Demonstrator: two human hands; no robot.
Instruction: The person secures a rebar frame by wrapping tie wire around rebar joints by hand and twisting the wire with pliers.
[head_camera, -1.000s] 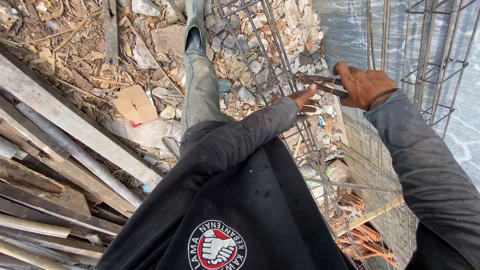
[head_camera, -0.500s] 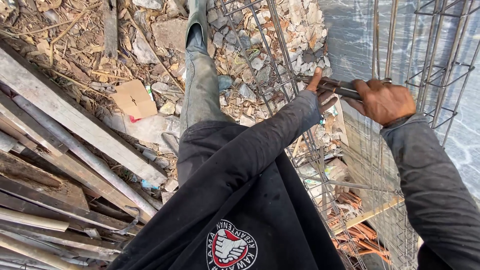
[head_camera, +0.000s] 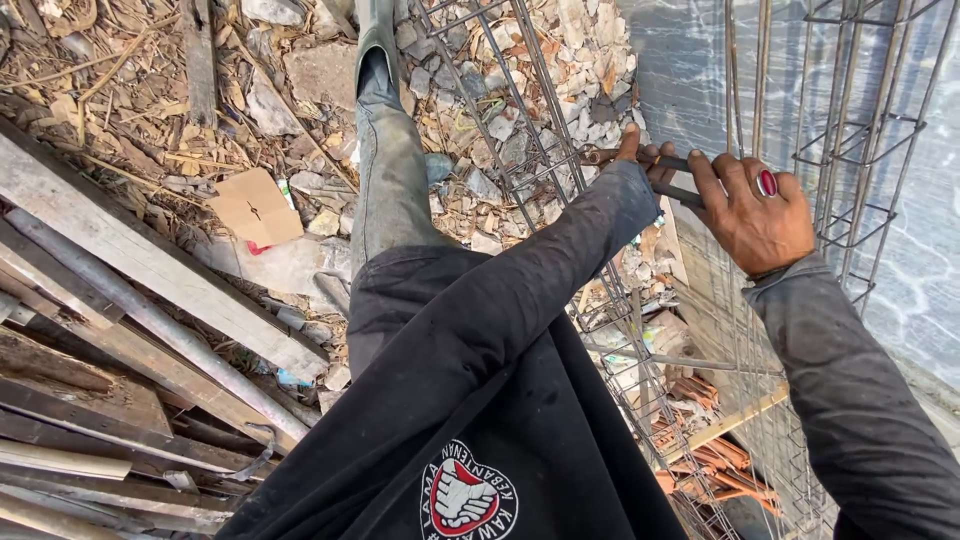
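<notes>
In the head view, the right hand (head_camera: 755, 215) is closed around the dark handles of a pair of pincers (head_camera: 640, 172), held against the rebar cage (head_camera: 520, 130). The left hand (head_camera: 640, 150) is mostly hidden by its sleeve; its fingers touch the tool's head at the steel bars, but whether they grip it cannot be told. Wooden planks (head_camera: 150, 270) lie on the rubble ground at the left.

Ground, left side: planks (head_camera: 150, 270) stacked slantwise, a cardboard scrap (head_camera: 255, 207) just beyond them among rubble. Centre: the person's leg (head_camera: 390, 180) planted on stones (head_camera: 480, 130), beside a rebar cage (head_camera: 520, 110) running from far centre down to near right. Right hand (head_camera: 755, 215) grips pliers (head_camera: 640, 170) at the cage; left hand (head_camera: 635, 150) touches the pliers' far end. Far right: upright rebar frame (head_camera: 850, 130) against a wall (head_camera: 680, 70). Beneath the cage, near right: broken tiles (head_camera: 710, 450).
</notes>
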